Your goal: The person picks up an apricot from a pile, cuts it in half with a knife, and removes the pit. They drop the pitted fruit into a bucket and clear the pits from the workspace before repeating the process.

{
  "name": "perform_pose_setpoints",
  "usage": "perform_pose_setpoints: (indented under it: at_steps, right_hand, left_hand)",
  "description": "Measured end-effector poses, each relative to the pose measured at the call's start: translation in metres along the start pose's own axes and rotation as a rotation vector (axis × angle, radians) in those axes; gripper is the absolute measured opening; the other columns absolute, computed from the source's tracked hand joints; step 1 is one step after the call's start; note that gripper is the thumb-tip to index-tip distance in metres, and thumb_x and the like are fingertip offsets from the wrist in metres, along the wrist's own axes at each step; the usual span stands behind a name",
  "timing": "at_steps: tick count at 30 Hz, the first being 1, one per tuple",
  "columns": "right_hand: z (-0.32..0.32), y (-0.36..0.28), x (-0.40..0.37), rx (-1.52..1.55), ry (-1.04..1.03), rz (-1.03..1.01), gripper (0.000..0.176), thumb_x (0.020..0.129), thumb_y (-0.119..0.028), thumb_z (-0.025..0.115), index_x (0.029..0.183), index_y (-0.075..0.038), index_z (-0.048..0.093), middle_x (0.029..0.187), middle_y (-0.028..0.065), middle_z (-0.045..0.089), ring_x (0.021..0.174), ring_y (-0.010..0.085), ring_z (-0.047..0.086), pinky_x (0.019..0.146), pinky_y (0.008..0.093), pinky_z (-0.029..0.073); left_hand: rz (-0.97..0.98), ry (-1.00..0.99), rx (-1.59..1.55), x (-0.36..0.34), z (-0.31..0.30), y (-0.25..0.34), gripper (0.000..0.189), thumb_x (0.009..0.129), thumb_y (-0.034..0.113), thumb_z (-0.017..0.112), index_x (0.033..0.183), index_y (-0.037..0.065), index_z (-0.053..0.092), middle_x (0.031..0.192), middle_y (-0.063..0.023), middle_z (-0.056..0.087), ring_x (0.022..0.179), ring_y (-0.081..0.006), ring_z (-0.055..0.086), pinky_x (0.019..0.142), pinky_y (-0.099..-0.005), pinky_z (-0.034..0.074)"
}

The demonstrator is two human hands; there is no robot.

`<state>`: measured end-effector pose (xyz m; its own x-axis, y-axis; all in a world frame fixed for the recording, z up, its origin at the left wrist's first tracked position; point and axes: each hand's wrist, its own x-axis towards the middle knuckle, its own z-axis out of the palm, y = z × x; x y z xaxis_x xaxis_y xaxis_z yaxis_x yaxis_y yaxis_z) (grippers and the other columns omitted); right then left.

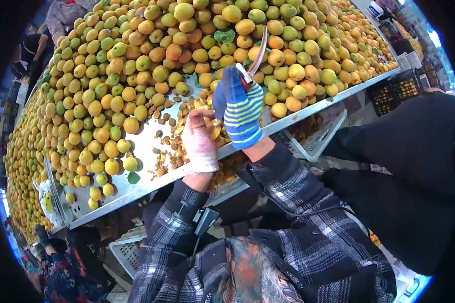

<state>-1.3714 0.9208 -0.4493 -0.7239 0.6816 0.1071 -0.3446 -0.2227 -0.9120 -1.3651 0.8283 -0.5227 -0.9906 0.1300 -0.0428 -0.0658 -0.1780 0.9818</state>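
Observation:
My right hand [241, 108], in a blue glove with yellow-green and white stripes, is closed round a knife. The curved blade [260, 53] points up and away over the fruit. My left hand [202, 141], in a whitish glove stained pink, is beside it with fingers curled together above the metal table [129, 196]. Whatever lies in its fingers is too hidden to tell. Yellow-orange fruit [131, 125] is heaped across the table. Brown pits [173, 146] and cut pieces lie beside and under my left hand.
A white crate [318, 139] stands under the table's front edge at the right, and another [126, 251] at the lower left. A person in dark clothes [404, 171] is at my right. Other people are at the left edges. A plastic bag [50, 202] sits at the table's left.

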Motion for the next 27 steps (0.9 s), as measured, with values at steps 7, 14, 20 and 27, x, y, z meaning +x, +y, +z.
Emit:
perform_pose_setpoints:
  at_steps: [7, 14, 20, 27]
  right_hand:
    - [-0.011, 0.023, 0.015, 0.442, -0.020, 0.481, 0.053, 0.092, -0.052, 0.051, 0.057, -0.022, 0.026, 0.047, -0.0059, 0.020, 0.036, 0.0112, 0.024, 0.035, 0.0296, 0.019]
    - [-0.018, 0.032, 0.031, 0.709, 0.133, 0.666, 0.055, 0.092, -0.052, 0.050, 0.055, -0.022, 0.023, 0.049, -0.0065, 0.017, 0.041, 0.0114, 0.020, 0.040, 0.0295, 0.018]
    - [-0.033, 0.013, 0.050, 0.375, -0.227, 0.449, 0.047, 0.091, -0.046, 0.056, 0.056, -0.019, 0.038, 0.048, -0.0066, 0.031, 0.038, 0.0090, 0.030, 0.037, 0.0273, 0.023]
    - [-0.072, 0.001, 0.074, -0.666, -0.021, 0.000, 0.046, 0.082, -0.042, 0.069, 0.071, 0.002, 0.059, 0.057, 0.0065, 0.058, 0.052, 0.0123, 0.048, 0.050, 0.0340, 0.041]
  left_hand:
    - [-0.010, 0.008, -0.065, 0.005, 0.006, 0.000, 0.060, 0.095, 0.058, 0.039, 0.087, 0.003, 0.061, 0.081, -0.0029, 0.059, 0.072, -0.0114, 0.052, 0.069, -0.0251, 0.042]
    - [-0.332, -0.006, -0.398, 0.007, 0.012, 0.013, 0.066, 0.085, 0.070, 0.041, 0.097, 0.007, 0.057, 0.083, -0.0071, 0.063, 0.070, -0.0161, 0.059, 0.065, -0.0304, 0.050]
    - [-0.493, -0.296, -0.636, 0.017, -0.014, 0.031, 0.039, 0.087, 0.032, 0.063, 0.115, 0.008, 0.050, 0.096, -0.0090, 0.057, 0.089, -0.0225, 0.057, 0.067, -0.0332, 0.051]
    - [-0.538, -0.195, -0.488, 0.021, -0.031, 0.028, 0.037, 0.089, 0.045, 0.054, 0.098, 0.009, 0.053, 0.079, -0.0081, 0.058, 0.066, -0.0201, 0.056, 0.050, -0.0297, 0.044]
